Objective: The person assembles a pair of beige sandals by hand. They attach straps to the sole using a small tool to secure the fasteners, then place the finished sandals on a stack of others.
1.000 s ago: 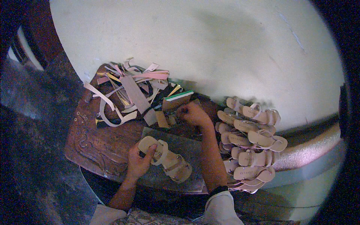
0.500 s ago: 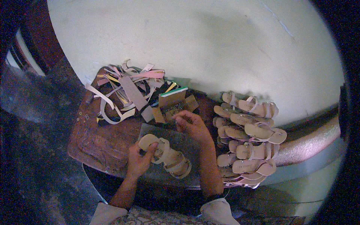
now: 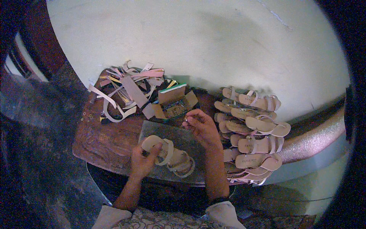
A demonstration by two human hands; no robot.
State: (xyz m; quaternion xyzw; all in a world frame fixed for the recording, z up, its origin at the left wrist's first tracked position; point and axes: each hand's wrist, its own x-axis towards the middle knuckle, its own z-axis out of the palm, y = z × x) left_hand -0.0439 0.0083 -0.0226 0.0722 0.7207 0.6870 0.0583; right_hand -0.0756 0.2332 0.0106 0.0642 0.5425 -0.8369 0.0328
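My left hand [image 3: 143,159] is closed round the heel end of a beige strappy sandal [image 3: 168,151], thumb on top of the insole. The sandal slants over a dark flat slab [image 3: 151,131], its toe end toward the lower right. My right hand [image 3: 204,129] is raised above the slab's far right corner. Its thumb and forefinger pinch a small shiny piece [image 3: 186,120], too small to name. Just beyond those fingers stands an open cardboard box [image 3: 167,113] with flaps up, holding many tiny metallic bits.
At the far left of the brown wooden table [image 3: 100,143] lies a tangled heap of strap strips [image 3: 133,91] in beige, pink and yellow. Stacked sandals [image 3: 256,145] line the right side. A pale wall [image 3: 213,45] rises behind the table.
My right hand has drawn back from the box, toward me and slightly right, with a small shiny piece showing in its fingertips. My left hand keeps its hold on the sandal.
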